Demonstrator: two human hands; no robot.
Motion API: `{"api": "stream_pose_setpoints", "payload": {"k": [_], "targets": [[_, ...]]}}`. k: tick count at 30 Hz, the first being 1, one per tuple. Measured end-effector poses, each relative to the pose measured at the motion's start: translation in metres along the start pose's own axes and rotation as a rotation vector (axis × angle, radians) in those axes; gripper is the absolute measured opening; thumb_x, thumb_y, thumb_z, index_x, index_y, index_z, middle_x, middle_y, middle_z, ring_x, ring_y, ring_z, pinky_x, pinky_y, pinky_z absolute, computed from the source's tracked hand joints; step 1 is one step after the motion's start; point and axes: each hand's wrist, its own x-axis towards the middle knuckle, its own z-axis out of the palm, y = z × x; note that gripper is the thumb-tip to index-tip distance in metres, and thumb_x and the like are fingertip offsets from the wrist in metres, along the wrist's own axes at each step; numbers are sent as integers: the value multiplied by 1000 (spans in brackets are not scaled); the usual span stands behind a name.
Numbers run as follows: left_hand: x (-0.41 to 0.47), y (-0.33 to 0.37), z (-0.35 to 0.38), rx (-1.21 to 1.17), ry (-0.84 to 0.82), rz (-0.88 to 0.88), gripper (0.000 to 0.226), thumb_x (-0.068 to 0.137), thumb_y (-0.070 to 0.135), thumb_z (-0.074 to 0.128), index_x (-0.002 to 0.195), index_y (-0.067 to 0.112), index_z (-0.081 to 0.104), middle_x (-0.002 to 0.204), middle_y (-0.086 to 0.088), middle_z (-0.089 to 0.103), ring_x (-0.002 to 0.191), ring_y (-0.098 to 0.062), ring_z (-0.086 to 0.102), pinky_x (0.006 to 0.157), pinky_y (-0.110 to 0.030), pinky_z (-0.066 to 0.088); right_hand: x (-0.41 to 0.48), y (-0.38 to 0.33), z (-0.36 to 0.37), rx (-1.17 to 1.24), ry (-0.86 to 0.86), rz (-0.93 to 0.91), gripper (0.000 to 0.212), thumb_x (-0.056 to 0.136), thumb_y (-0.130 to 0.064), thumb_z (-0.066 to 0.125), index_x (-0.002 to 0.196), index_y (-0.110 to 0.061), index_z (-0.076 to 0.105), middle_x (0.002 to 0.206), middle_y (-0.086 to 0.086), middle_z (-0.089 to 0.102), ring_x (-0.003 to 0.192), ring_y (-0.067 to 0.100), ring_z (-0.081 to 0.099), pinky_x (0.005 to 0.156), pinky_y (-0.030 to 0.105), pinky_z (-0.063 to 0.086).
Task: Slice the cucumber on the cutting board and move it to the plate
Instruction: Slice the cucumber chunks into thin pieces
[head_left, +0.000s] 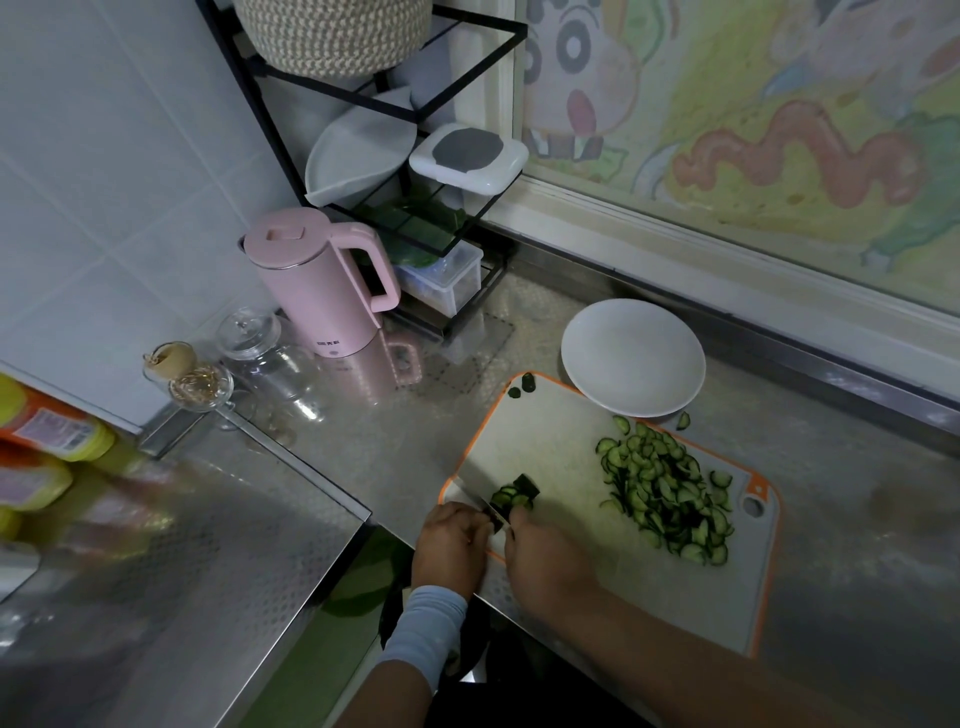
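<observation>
Two grips closed: right hand (545, 561) apparently on the knife (475, 500), left hand (452, 540) pinching the cucumber (514, 493).

left hand (451, 540): fingers curled, knuckles up
right hand (545, 564): fingers curled, just beside the left, forearm bare

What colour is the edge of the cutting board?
Orange: the cutting board is off-white with an orange rim, clearest in the head view.

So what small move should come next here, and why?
Probably another cut with the knife: a short cucumber stub lies uncut beside it, while the slice pile waits on the cutting board and the plate holds nothing.
</observation>
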Motion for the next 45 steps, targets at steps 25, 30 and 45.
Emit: {"api": "stream_pose_setpoints", "payload": {"k": [25,30,45], "targets": [[0,5,-2,-66,-6,-93,6,77,15,71,77,19,75,86,5,66,84,-12,56,77,-15,37,2,1,2,-4,-29,-32,28,98,-22,37,124,-12,43,109,8,65,102,25,62,79,32,46],[-2,0,2,-47,16,-81,3,77,17,72,78,19,75,84,5,67,83,-12,58,78,-17,40,-12,10,3,49,20,-12,25,101,-29,31,115,-18,48,99,4,67,93,22,64,72,32,46],[-1,-7,6,-48,49,-41,7,77,16,73,74,22,73,79,10,65,75,-3,51,74,-6,31,-26,18,-3,84,-9,-17,17,100,-25,33,106,-18,47,96,5,65,90,25,63,67,31,43]]}}
